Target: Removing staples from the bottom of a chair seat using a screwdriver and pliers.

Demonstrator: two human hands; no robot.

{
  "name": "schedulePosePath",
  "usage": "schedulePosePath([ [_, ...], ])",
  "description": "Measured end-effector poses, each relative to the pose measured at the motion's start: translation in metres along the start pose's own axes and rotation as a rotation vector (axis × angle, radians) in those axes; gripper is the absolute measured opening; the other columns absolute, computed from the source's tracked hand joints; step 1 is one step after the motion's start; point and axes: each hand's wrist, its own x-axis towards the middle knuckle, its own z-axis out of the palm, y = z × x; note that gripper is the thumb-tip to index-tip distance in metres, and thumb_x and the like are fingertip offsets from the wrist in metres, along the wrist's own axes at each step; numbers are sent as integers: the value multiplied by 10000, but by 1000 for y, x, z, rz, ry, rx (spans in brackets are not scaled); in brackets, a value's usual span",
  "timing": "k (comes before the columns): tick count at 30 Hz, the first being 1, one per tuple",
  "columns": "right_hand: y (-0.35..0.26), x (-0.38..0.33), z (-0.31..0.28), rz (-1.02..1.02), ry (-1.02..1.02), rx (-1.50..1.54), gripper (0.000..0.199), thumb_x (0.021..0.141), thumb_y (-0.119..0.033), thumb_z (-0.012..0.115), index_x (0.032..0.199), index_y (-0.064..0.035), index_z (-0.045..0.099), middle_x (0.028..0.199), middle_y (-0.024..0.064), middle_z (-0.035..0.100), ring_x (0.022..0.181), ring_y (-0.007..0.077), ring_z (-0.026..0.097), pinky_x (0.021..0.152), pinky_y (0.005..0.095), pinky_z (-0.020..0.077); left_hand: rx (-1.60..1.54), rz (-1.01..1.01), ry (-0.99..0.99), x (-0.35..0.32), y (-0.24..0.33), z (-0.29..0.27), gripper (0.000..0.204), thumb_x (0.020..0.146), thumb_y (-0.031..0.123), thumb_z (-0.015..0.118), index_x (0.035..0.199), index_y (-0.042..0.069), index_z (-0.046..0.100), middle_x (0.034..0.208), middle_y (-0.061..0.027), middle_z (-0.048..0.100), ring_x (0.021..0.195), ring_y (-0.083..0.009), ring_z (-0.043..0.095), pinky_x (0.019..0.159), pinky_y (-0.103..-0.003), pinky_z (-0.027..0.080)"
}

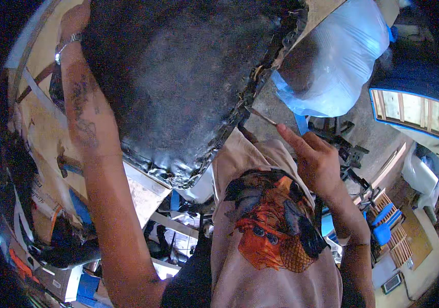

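Note:
A large dark panel (178,77), covered in black sheet material, fills the upper middle. Its right edge is a ragged, torn-looking strip (253,84). On the panel's far left side is my left hand (76,20), its fingers hidden, with a metal watch band on the wrist. My right hand (317,159) is closed round a slim, pointed tool (263,117), the index finger stretched along it. The tool's tip reaches the ragged edge. Its handle is hidden in the palm, so its exact kind cannot be told.
A large bag of clear plastic (345,61) with blue tape stands beyond the panel at the right. Black metal parts (350,149) lie beneath it. Wooden slatted pieces (399,246) and blue plastic items (382,228) are at the far right. Cardboard (45,197) stands on the left.

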Motion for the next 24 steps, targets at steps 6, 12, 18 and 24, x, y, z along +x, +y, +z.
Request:
schedulePosePath([
  [6, -6, 14, -2, 31, -13, -95, 645, 670, 51, 566, 1261, -206, 556, 666, 61, 492, 559, 245, 527, 531, 363, 468, -34, 25, -21, 0, 22, 38, 584, 811, 248, 558, 1356, 115, 398, 733, -120, 639, 603, -254, 611, 508, -377, 478],
  [12, -3, 42, -11, 92, -169, -261, 618, 704, -49, 578, 1287, -246, 522, 742, 56, 538, 644, 248, 571, 576, 347, 504, -63, 80, -23, -49, 97, 8, 581, 812, 250, 562, 1354, 114, 402, 742, -124, 638, 613, -257, 611, 518, -381, 479],
  [18, 29, 21, 89, 27, 94, 970, 467, 789, 24, 569, 1231, -127, 570, 824, 86, 593, 705, 175, 578, 600, 264, 465, -8, -33, 59, -63, -11, -57, 579, 813, 252, 565, 1352, 113, 405, 752, -127, 637, 623, -259, 611, 528, -384, 479],
  [24, 34, 26, 51, 109, 129, 320, 541, 762, 138, 533, 1236, -120, 573, 678, 50, 502, 563, 142, 476, 530, 241, 406, -129, 84, 20, -147, 143, -44, 577, 814, 253, 569, 1350, 112, 408, 762, -131, 636, 634, -262, 610, 537, -387, 480],
])
